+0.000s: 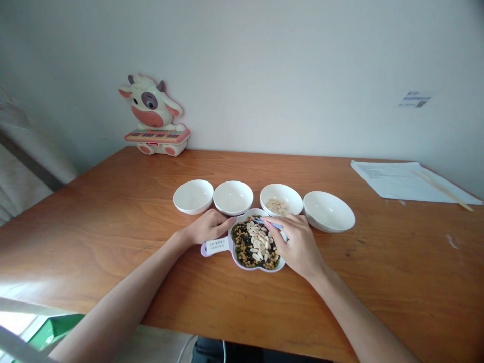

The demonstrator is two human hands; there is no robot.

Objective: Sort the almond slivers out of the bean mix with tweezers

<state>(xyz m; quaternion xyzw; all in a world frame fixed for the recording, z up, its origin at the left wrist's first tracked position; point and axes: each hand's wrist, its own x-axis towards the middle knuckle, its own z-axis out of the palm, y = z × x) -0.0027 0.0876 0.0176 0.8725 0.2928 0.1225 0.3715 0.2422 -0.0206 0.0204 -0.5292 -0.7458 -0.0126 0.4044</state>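
A light purple handled dish (213,246) sits on the wooden table, filled with mixed beans and pale seeds (256,245). My left hand (207,227) rests closed against the dish's left rim, steadying it. My right hand (296,242) is closed in a pinch on a small blue tool (266,222), its tip over the pale seeds; I cannot tell whether it is a spoon or tweezers. Behind the dish stand a row of white bowls. The third bowl (282,198) holds a few pale seeds. The far left bowl (193,195), second bowl (233,197) and right bowl (328,210) look empty.
A cow-shaped toy keyboard (154,117) stands against the wall at the back left. Sheets of paper (408,180) with a thin wooden stick (442,190) on them lie at the back right. Something green (56,328) shows below the table's front left edge.
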